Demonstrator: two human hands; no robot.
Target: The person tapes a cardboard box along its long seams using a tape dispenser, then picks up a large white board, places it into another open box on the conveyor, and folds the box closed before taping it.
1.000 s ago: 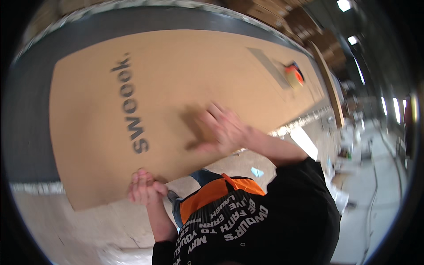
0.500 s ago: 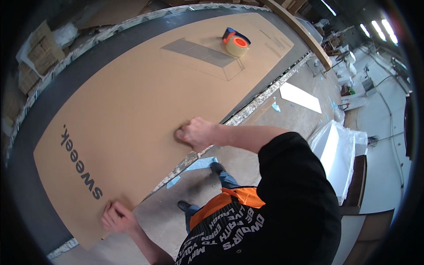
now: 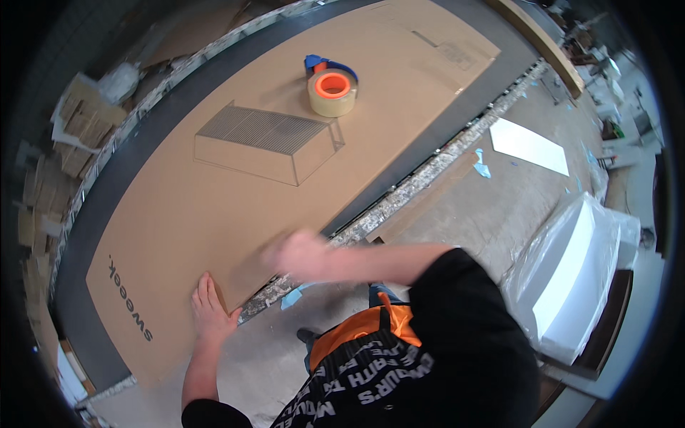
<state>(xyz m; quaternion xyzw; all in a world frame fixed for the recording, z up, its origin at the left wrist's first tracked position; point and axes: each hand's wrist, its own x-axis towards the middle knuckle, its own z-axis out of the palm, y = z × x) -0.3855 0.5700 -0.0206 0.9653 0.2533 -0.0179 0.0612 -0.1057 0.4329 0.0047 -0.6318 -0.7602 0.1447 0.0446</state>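
Cardboard (image 3: 285,203) is apparently being steadied, needing pressure. Left hand (image 3: 212,310) is lying flat on its near edge; right hand (image 3: 303,255) is looking blurred, grip unclear.

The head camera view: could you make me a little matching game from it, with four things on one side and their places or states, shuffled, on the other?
1. left hand
2. right hand
3. tape dispenser
4. flat white panel

A. lying on the floor
B. fingers stretched out, at the cardboard's near edge
C. on the cardboard, with an orange core
D. blurred

Pairs: 1-B, 2-D, 3-C, 4-A
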